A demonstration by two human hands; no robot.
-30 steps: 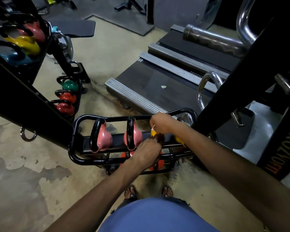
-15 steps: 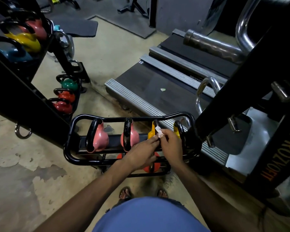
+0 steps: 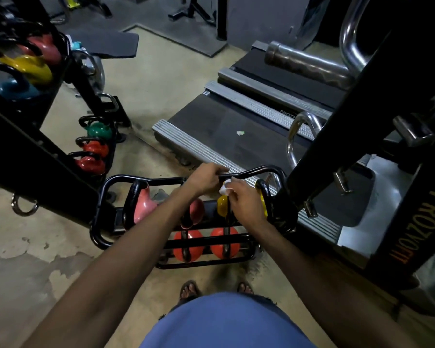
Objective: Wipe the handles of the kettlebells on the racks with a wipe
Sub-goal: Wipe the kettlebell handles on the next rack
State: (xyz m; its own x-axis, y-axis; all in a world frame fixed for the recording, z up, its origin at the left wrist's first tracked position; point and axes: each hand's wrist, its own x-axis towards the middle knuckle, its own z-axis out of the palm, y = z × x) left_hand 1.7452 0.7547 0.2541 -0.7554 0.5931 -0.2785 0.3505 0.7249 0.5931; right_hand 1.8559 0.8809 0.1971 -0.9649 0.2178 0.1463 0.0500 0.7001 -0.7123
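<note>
- Worn concrete floor [image 3: 68, 247] fills the lower left of the frame, and two treadmills [image 3: 236, 136] lie side by side at upper right.
- At centre sits a low black rack [image 3: 206, 239], its long axis running left to right across the frame.
- Its upper shelf carries a row of kettlebells: a pink kettlebell [image 3: 142, 204] at the left, a second pink one partly hidden by the left forearm, then a yellow kettlebell [image 3: 222, 208], and another yellow one at the right end.
- Their black loop handles stand upright, each loop running near to far, crosswise to the rack.
- Two orange kettlebells [image 3: 187, 244] sit on the lower shelf.
- The left hand [image 3: 206, 178] has its fingers curled over the rack's top rail [image 3: 161, 181] and grips it above the row.
- Just right of it, the right hand [image 3: 244, 200] pinches a small crumpled white wipe [image 3: 225, 189] in its fingertips, at the top of the yellow kettlebell's handle.
- That handle is mostly hidden by the hand, so whether the wipe touches it cannot be told.
- At left centre a second rack holds a green kettlebell [image 3: 98, 130] and two red ones.
</note>
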